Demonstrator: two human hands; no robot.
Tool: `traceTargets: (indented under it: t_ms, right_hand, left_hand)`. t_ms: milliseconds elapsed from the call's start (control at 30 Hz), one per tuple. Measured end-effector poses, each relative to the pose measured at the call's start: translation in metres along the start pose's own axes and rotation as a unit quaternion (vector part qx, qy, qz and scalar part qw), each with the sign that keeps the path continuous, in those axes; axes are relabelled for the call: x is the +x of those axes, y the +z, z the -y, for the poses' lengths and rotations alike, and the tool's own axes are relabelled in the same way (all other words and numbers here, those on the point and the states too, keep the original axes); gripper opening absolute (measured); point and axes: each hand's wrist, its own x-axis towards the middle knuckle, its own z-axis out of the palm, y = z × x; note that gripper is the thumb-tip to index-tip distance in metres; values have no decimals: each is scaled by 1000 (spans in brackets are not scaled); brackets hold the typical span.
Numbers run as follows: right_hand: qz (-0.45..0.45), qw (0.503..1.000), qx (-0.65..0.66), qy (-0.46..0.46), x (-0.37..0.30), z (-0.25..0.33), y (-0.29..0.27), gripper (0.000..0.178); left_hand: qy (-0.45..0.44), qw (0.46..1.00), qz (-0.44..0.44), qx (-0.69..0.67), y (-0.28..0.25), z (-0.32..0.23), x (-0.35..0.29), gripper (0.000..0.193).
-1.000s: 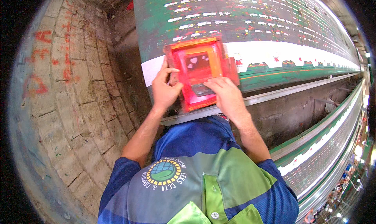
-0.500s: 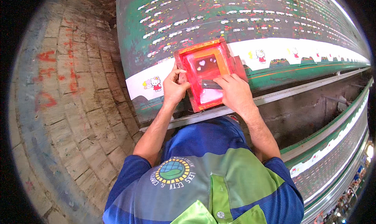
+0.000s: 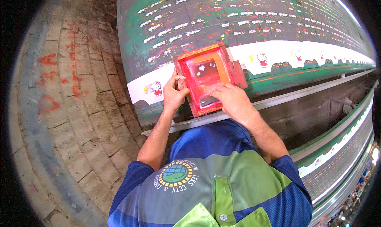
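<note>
A red-stained screen printing frame point(image 3: 201, 51) lies at a slight tilt over a white printed strip point(image 3: 285, 48) at the table's near edge. My left hand point(image 3: 174, 94) is closed round the frame's left side, thumb toward me. With fingers closed, my right hand point(image 3: 235, 102) grips a dark squeegee point(image 3: 208, 101) and presses it on the mesh near the frame's near end. Red ink coats the mesh, and small pale heart shapes point(image 3: 201, 68) show in its far part. A cartoon cat print with balloons point(image 3: 156, 88) is on the strip left of the frame.
The long green and dark table point(image 3: 190, 32) stretches away to the right, marked with rows of small white car prints. A metal rail point(image 3: 278, 101) runs along its near edge. Brick paving point(image 3: 87, 120) lies to the left. Another printing table point(image 3: 333, 159) stands at lower right.
My right hand has drawn the squeegee toward me, from the middle of the mesh to its near end. My left hand remains on the frame's left side.
</note>
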Motion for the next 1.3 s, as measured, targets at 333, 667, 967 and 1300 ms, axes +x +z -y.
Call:
traceTargets:
  t_ms: [333, 667, 967, 1300]
  right_hand:
    - [-72, 997, -11, 31, 116, -42, -7, 44]
    - [-39, 997, -14, 71, 2, 12, 13, 55]
    - [-97, 993, 33, 65, -35, -39, -16, 54]
    - [-114, 992, 4, 59, -106, -180, -70, 50]
  left_hand:
    - [-31, 992, -13, 118, -2, 13, 2, 41]
    - [12, 995, -17, 100, -3, 25, 2, 44]
    - [90, 992, -22, 87, 71, -25, -2, 37]
    - [34, 999, 16, -35, 236, -9, 32, 45]
